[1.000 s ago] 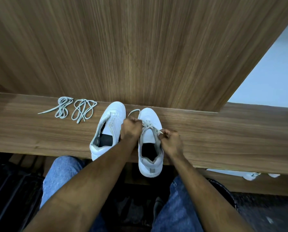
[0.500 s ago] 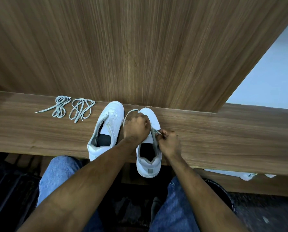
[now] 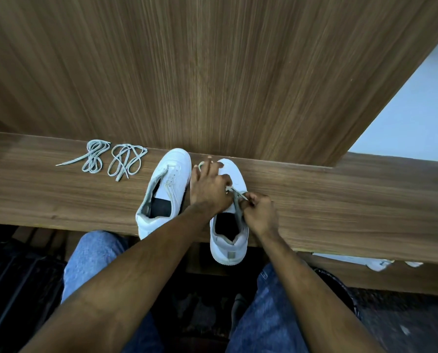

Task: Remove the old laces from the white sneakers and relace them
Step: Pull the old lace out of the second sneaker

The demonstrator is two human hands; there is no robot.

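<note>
Two white leather sneakers sit side by side on a brown wooden shelf (image 3: pixel 340 200), toes to the wall. The left sneaker (image 3: pixel 165 192) has no lace in it. The right sneaker (image 3: pixel 229 240) has a grey lace (image 3: pixel 238 197) across its top. The left hand (image 3: pixel 209 189) lies on the right sneaker, fingers spread. The right hand (image 3: pixel 260 212) pinches the lace end tight. Two loose grey laces (image 3: pixel 111 160) lie far left.

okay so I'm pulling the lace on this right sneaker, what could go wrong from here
The right sneaker hangs heel-first over the shelf edge; a hard tug by the right hand on the lace could tip it off. The left sneaker also overhangs, close beside your left hand, so a bump might knock it down.
</note>
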